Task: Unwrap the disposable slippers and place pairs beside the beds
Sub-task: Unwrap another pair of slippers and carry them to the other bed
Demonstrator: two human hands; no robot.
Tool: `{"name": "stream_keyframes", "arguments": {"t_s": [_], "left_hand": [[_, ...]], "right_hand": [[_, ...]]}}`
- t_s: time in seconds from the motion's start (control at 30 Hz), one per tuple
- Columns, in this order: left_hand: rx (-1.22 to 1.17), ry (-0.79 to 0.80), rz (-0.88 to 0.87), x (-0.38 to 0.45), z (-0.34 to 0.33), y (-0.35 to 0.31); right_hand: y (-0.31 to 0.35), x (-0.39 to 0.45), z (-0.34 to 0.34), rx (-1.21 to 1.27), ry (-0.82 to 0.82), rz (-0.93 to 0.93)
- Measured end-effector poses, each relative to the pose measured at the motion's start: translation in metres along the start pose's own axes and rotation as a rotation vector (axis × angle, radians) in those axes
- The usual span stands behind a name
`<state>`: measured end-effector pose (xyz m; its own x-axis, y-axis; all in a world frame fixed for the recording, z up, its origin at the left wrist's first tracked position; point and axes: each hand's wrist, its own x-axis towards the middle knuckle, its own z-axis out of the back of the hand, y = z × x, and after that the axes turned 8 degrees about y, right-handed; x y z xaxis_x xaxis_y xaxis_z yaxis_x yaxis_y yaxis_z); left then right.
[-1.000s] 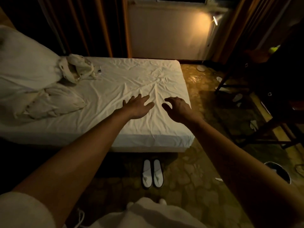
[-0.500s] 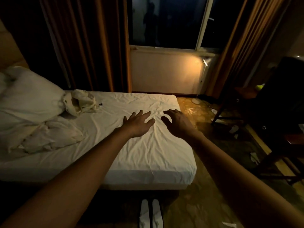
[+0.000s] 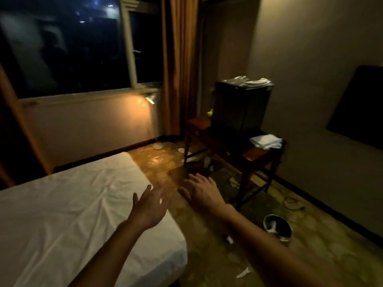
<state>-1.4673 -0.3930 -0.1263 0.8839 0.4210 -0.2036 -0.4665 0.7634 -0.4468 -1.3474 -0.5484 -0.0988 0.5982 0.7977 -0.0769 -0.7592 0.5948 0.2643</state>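
Both my arms reach forward in a dim room. My left hand hovers over the right edge of the white-sheeted bed, fingers spread, holding nothing. My right hand is stretched out over the patterned floor just right of the bed, also spread and empty. No slippers beside the bed are in view. A stack of wrapped white items lies on top of the black mini fridge; what they are is too blurred to tell.
A wooden table carries the fridge and a folded white towel. A round bin stands on the floor at the right. White scraps litter the floor. A lit lamp shines below the window.
My view has swung up and to the right, from the bed towards the table and fridge. The slipper pair at the bed's foot and the pillows have left the frame. Both hands stay spread.
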Motion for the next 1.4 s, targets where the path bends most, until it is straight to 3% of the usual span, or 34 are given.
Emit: {"name": "stream_keyframes", "arguments": {"t_s": [0.23, 0.37, 0.57, 0.93, 1.2, 1.4], "left_hand": [[-0.032, 0.059, -0.171, 0.150, -0.048, -0.124], [-0.071, 0.060, -0.235, 0.238, -0.042, -0.196], [-0.041, 0.063, -0.253, 0.331, -0.021, -0.276], [0.008, 0.046, -0.299, 0.577, 0.035, -0.306], [0.016, 0.138, -0.391, 0.755, 0.116, -0.330], [0.016, 0.170, -0.488, 0.891, 0.135, -0.362]], "right_hand": [[-0.168, 0.043, 0.017, 0.015, -0.085, -0.140], [-0.263, 0.091, 0.049, 0.027, -0.124, -0.209], [-0.342, 0.155, 0.104, 0.062, -0.137, -0.227], [-0.450, 0.351, 0.167, 0.081, -0.208, -0.286], [-0.515, 0.509, 0.222, 0.127, -0.291, -0.315], [-0.568, 0.610, 0.256, 0.095, -0.307, -0.328]]}}
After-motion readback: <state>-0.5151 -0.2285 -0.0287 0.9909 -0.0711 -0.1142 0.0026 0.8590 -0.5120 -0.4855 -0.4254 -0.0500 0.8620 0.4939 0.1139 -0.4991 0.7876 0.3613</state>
